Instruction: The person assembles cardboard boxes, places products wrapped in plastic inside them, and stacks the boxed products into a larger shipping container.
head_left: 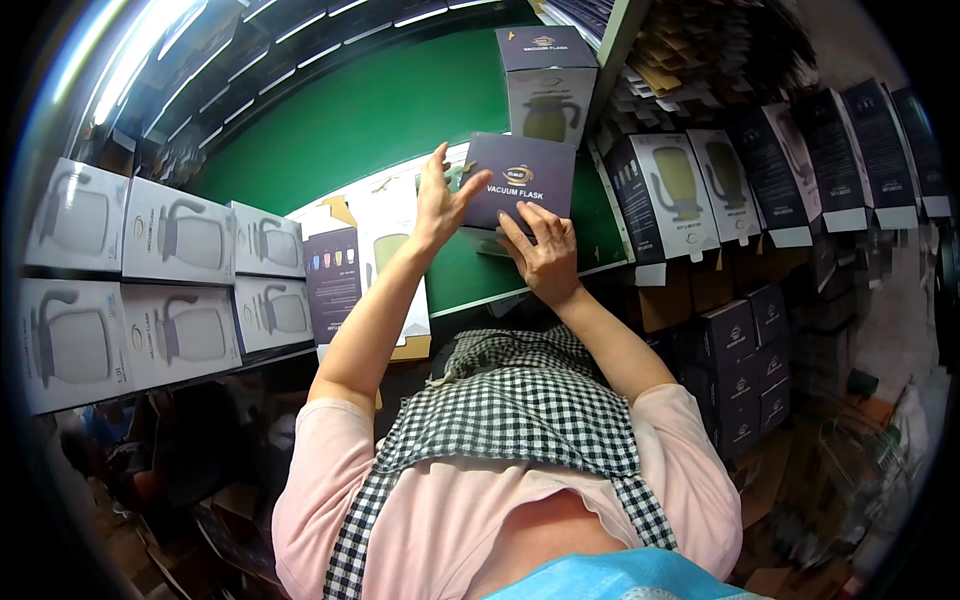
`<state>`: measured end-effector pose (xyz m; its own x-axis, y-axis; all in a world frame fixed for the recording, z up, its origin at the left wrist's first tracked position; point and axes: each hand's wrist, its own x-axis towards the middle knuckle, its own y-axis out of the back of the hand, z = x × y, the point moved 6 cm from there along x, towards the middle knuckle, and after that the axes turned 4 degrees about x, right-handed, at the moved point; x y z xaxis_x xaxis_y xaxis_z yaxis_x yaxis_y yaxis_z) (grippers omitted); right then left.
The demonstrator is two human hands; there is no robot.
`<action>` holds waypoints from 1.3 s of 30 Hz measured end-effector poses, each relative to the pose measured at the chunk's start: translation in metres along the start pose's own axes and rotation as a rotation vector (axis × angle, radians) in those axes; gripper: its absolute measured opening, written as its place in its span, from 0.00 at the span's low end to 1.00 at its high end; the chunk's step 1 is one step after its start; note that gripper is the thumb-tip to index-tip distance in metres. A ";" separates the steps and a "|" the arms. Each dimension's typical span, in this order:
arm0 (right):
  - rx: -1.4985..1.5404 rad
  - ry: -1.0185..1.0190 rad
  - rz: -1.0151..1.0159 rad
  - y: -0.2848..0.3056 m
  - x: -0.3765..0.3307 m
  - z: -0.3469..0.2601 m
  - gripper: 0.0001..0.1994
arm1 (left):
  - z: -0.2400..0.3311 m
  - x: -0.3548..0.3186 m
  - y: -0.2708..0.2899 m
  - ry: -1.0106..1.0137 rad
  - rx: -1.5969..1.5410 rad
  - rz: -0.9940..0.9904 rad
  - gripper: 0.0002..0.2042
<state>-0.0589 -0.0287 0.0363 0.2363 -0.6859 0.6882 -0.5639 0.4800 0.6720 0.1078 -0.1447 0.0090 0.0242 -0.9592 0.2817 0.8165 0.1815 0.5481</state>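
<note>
A dark purple-and-grey flask box [515,165] stands on the green table in front of me, its purple top face toward me. My right hand [543,245] rests at the near edge of that top, fingers apart and slightly bent, their tips on the cardboard. Spread fingers show on my left hand [445,205], which is raised at the box's left side with the thumb by its edge; it grips nothing. Under the left forearm lie flattened, unfolded cartons [405,300], white and purple with a flask picture. The lower part of the upright box is mostly hidden.
Another flask box [548,95] stands at the back right of the green table [380,120]. White flask boxes [180,235] are stacked two high at left. More boxes [680,190] line the right side. Dark cartons [738,365] are piled below, and flat cardboard [680,70] is stacked behind.
</note>
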 end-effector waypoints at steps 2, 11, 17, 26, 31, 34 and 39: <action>0.003 0.058 -0.007 0.000 -0.004 0.000 0.14 | -0.007 0.003 -0.019 0.246 -0.296 -0.300 0.30; 0.175 0.136 0.102 0.004 0.000 0.014 0.16 | -0.021 -0.001 -0.035 0.351 -0.409 -0.431 0.29; 0.003 0.076 -0.004 0.003 0.002 0.002 0.15 | -0.028 -0.003 -0.038 0.346 -0.498 -0.410 0.29; 0.021 0.127 0.071 -0.002 -0.010 0.006 0.15 | -0.022 -0.004 -0.038 0.365 -0.559 -0.420 0.29; 0.006 -0.360 0.237 0.013 -0.003 0.031 0.39 | -0.034 -0.022 -0.048 0.613 -0.696 -0.482 0.37; 0.567 -0.788 0.193 0.007 -0.016 0.077 0.44 | -0.001 -0.029 -0.049 0.787 -0.568 -0.669 0.44; 0.568 -0.709 0.266 0.031 0.031 0.147 0.25 | 0.050 0.008 -0.084 0.515 -0.629 -0.589 0.46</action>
<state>-0.1855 -0.1157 0.0385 -0.3861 -0.8544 0.3477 -0.8752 0.4584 0.1545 0.0102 -0.1570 0.0045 -0.3571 -0.8632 -0.3569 0.9315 -0.3574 -0.0677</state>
